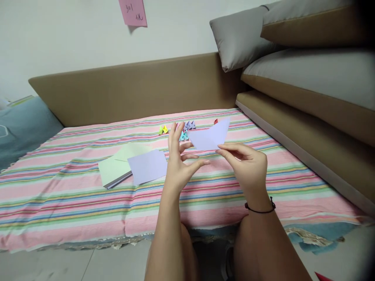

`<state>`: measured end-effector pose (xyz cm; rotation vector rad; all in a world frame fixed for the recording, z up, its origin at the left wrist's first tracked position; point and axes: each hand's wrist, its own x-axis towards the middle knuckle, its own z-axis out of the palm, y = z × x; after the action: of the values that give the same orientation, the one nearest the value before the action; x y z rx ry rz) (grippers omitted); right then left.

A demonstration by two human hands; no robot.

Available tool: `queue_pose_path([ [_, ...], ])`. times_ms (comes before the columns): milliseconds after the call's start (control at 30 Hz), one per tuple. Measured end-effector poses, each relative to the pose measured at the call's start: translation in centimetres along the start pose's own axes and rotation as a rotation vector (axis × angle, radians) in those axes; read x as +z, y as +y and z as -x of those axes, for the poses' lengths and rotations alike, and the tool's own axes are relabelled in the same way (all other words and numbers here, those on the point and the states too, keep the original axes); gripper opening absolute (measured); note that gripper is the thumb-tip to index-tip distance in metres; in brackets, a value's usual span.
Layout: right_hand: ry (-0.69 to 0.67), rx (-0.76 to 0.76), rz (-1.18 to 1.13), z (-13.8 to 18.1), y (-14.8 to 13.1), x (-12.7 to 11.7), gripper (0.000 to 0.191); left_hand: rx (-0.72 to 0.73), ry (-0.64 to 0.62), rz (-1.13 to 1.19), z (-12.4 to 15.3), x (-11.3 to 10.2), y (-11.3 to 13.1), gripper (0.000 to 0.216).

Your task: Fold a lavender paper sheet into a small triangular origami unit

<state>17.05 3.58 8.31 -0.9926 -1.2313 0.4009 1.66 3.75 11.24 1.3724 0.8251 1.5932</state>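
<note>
- sofa back (123,88), tan, runs across behind the seat; grey-topped cushions (307,74) are stacked at the right, a grey pillow (234,37) leaning among them.
- striped cloth (58,187), pink with green, blue and yellow lines, covers the seat and hangs over its front edge.
- blue cushion (20,125) lies at the far left.
- pink note (133,11) is stuck on the wall above.
- paper stack (117,168), pale green on top, lies on the cloth; a lilac sheet (148,166) rests on its right side.
- folded paper (209,136), lilac, is held up in the air above the cloth, just in front of the small pieces.
- right hand (249,168) pinches the folded paper's lower edge between thumb and fingertips; a black band sits on the wrist.
- left hand (178,164) is open, fingers spread and raised, just beside the folded paper's left corner; whether it touches is unclear.
- small folded pieces (187,127), lilac, teal, yellow and red, sit in a cluster on the cloth behind the hands.
</note>
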Motion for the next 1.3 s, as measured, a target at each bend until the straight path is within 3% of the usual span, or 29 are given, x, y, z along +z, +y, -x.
queue_pose_path([
  [67,-0.041,-0.069,0.035,0.0,-0.1,-0.1,0.007,0.018,0.037,-0.047,0.0,0.2,0.3,0.066],
  [167,-0.112,-0.123,0.045,0.0,-0.3,-0.4,0.007,0.091,0.024,-0.14,-0.1,-0.1,0.4,0.022],
  [233,-0.139,-0.136,0.045,-0.1,-0.4,-0.5,0.007,0.15,0.012,-0.201,-0.2,-0.6,0.3,0.009],
  [367,-0.183,-0.109,0.008,-0.2,-0.4,-0.4,0.008,0.147,-0.003,-0.211,-0.3,-0.9,-0.4,0.013],
  [467,-0.179,-0.051,-0.087,0.0,-0.3,0.2,0.005,0.099,0.113,-0.083,-0.5,-0.3,-1.0,0.016],
  [567,-0.145,0.081,-0.233,0.4,-0.2,1.2,0.003,-0.025,0.244,0.187,-0.5,0.8,-1.5,0.046],
  [633,-0.149,0.176,-0.301,0.5,-0.3,1.8,0.005,-0.156,0.209,0.344,-0.3,1.5,-1.7,0.056],
  [767,-0.203,0.263,-0.345,0.6,-0.4,2.1,0.008,-0.3,0.135,0.444,0.0,2.6,-1.9,0.041],
  [967,-0.258,0.31,-0.366,0.4,-0.2,1.8,0.018,-0.385,0.285,0.477,0.1,3.3,-2.2,0.034],
  [1167,-0.262,0.331,-0.422,0.6,-0.4,2.2,0.028,-0.352,0.332,0.555,0.2,3.6,-2.4,0.025],
  [1300,-0.195,0.286,-0.406,0.8,-0.8,2.8,0.022,-0.319,0.337,0.564,0.2,3.7,-2.4,0.026],
])
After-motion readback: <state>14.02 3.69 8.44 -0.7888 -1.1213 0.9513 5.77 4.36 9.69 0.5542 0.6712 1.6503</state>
